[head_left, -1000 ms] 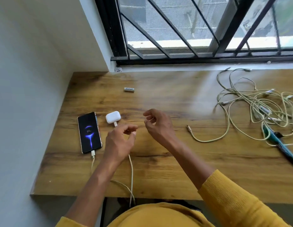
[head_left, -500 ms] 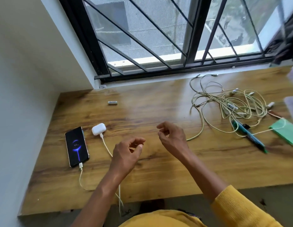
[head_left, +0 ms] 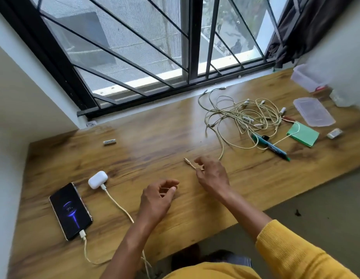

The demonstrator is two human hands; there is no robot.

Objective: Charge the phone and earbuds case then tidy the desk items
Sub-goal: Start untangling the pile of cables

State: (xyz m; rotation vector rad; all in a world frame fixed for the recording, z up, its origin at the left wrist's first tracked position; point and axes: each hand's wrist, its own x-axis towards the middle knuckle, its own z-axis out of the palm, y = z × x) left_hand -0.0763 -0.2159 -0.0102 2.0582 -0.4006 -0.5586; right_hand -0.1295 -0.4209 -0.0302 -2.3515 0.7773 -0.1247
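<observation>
Under the barred window, a long wood-grain counter [head_left: 134,158] carries all items listed. Far right: tangled heap of cream charging cables [head_left: 243,115], one loose strand trailing toward the near middle. Clear plastic lid [head_left: 314,111] lies right of the heap, a green pad of paper [head_left: 304,134] just nearer. Near left: black smartphone [head_left: 70,211], screen lit with a charging graphic, cream cable [head_left: 85,250] plugged into its near end. Person's left hand [head_left: 157,200], near middle, fingers loosely curled, holding nothing. Person's right hand [head_left: 213,175], fingers pinching the loose strand just behind its plug end [head_left: 188,161]. Teal marker pen [head_left: 271,146] lies at the heap's near edge. White earbuds case [head_left: 98,179], just beyond the phone, second cream cable plugged in. White cylindrical battery [head_left: 109,141], far left, well apart.
</observation>
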